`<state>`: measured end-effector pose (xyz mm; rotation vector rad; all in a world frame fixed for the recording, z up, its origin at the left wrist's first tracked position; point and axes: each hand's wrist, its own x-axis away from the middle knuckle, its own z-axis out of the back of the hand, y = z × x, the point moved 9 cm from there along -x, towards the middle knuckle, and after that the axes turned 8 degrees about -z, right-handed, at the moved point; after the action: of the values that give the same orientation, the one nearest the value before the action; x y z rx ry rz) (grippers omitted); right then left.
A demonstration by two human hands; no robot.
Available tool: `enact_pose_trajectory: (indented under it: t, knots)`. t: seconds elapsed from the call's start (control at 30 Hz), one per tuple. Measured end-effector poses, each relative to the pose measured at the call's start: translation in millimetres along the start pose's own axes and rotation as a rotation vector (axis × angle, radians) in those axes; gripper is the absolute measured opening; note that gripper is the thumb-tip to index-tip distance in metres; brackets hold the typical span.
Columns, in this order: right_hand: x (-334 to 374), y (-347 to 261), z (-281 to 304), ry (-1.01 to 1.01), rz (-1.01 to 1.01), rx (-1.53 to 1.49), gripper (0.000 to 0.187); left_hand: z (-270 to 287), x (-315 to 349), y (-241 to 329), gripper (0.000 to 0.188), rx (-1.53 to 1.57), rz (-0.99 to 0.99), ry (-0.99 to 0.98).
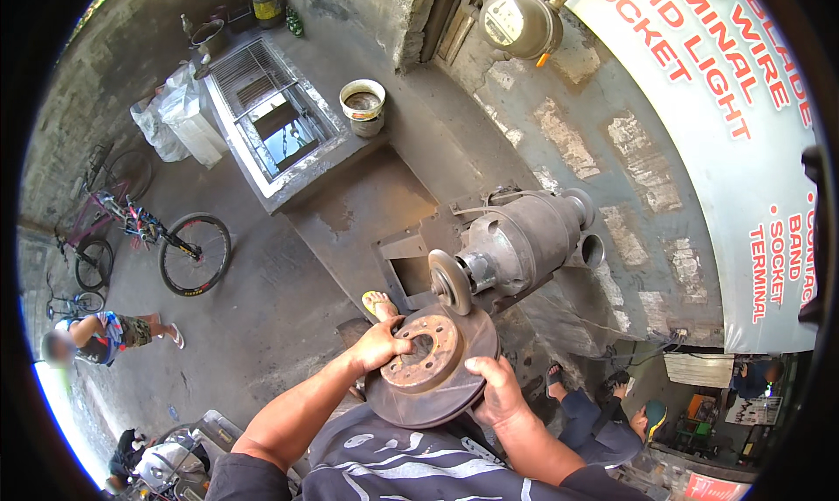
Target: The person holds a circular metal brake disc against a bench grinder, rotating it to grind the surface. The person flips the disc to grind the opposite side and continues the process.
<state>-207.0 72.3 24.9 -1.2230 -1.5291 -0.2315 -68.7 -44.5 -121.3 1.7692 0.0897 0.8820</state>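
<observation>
Okay, your left hand (377,346) was clamped on the rusty disc (423,380), thumb by the centre hole; your right hand (500,394) gripped the opposite rim. Spreading the grip probably took the weight and kept the tilt steady. You had it just ahead of your shirt (402,466), upper edge at the wheel (450,283) on the motor (524,243); contact, I couldn't tell.

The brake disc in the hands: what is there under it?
Past the edges of the brake disc, a sandalled foot and a dark printed shirt show. Its underside and what lies directly below are covered; the right hand curls partly out of sight there.
</observation>
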Motion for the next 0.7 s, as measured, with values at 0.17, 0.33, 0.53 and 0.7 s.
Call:
enact_pose_trajectory:
  t: [0.17, 0.33, 0.53, 0.7]
  knots:
    - [-19.2, 0.7, 5.7, 0.0, -0.059, 0.016, 0.036, -2.8, -6.2, -25.9, 0.098, 0.108, 0.053, -0.032]
    - [-13.2, 14.1, 0.6, -0.032, -0.117, 0.016, 0.041, 1.4, 10.3, -44.2, 0.099, 0.065, 0.079, 0.037]
    - [0.1, 17.6, -3.0, 0.001, -0.139, 0.019, 0.033, -2.5, 25.7, -44.5, 0.101, 0.086, 0.091, 0.037]
    - [15.5, 18.7, 11.2, 0.044, -0.044, -0.009, 0.033, -1.3, 26.2, 1.0, 0.102, -0.045, 0.022, 0.019]
